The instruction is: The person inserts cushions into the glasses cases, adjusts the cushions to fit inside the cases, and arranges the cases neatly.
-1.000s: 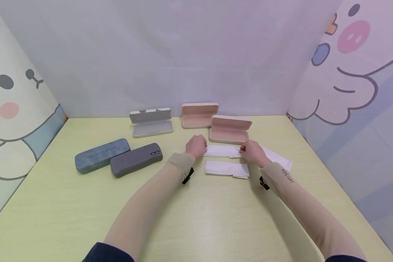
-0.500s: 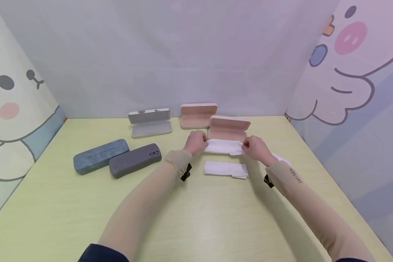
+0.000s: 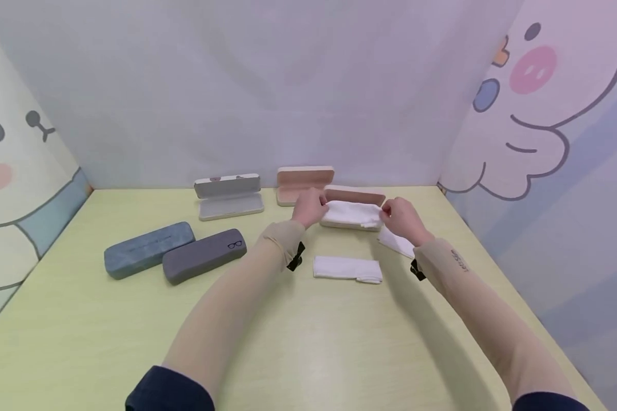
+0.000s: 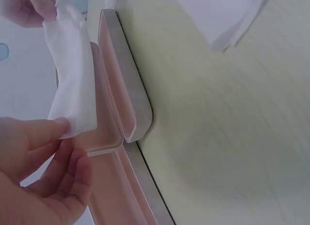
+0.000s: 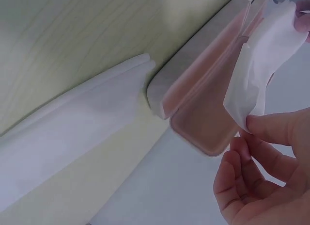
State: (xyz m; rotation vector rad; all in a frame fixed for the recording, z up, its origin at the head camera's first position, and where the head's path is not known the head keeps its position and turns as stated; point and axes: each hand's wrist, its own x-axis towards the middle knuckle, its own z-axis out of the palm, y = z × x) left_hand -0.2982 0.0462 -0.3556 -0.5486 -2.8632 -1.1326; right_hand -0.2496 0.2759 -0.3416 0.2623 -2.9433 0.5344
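Observation:
A folded white cloth (image 3: 352, 213) is stretched between my two hands, above an opened glasses case (image 3: 355, 195) with a pink lining. My left hand (image 3: 309, 208) pinches its left end between thumb and fingers. At the other end, my right hand (image 3: 403, 218) pinches a corner the same way. Both wrist views show the cloth (image 4: 72, 70) held over the pink interior (image 5: 213, 96), with part of the case hidden behind it. A second folded white cloth (image 3: 347, 269) lies on the table in front, and another white cloth (image 3: 397, 242) lies beneath my right hand.
Behind my left hand stands another opened case (image 3: 304, 177) with pink lining. Left of it is an opened grey-lined case (image 3: 229, 198). Two closed cases, one blue (image 3: 149, 249) and one dark grey (image 3: 204, 256), lie on the left. A printed curtain (image 3: 540, 137) borders the table.
Both hands have lifted the folded cloth off the table and carried it away from me, over the nearer pink-lined case. The view has shifted slightly.

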